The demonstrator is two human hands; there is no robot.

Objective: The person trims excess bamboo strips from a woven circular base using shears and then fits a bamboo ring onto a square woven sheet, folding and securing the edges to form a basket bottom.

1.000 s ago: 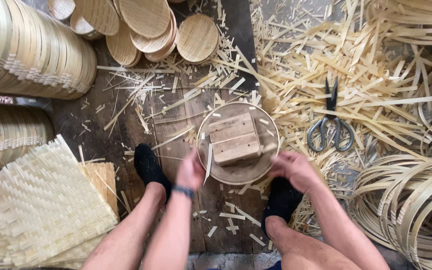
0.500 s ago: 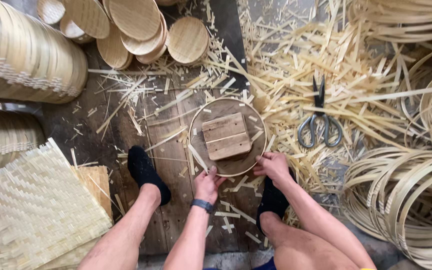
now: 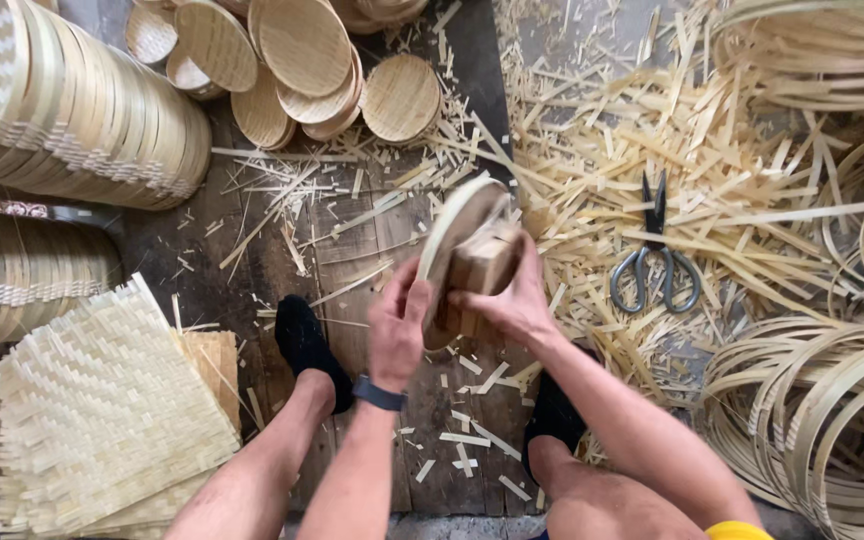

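My left hand [image 3: 398,322] and my right hand [image 3: 508,296] together hold a round bamboo tray [image 3: 458,226] tipped up on its edge above the wooden floor boards. A wooden block [image 3: 485,262] sits against the tray's inner face, pressed by my right hand's fingers. My left hand grips the tray's near rim; a dark band circles that wrist. My two feet in black socks rest on the boards on either side, below the tray.
Stacks of woven round trays [image 3: 72,120] fill the left. Flat woven mats [image 3: 102,410] lie at lower left. Small round lids [image 3: 302,50] sit at the top. Scissors [image 3: 655,255] lie on bamboo strip scraps at right. Bamboo hoops [image 3: 822,400] pile at lower right.
The tray with the block lay flat on the floor before. Both hands have taken hold of it, lifted it and tipped it up on edge.
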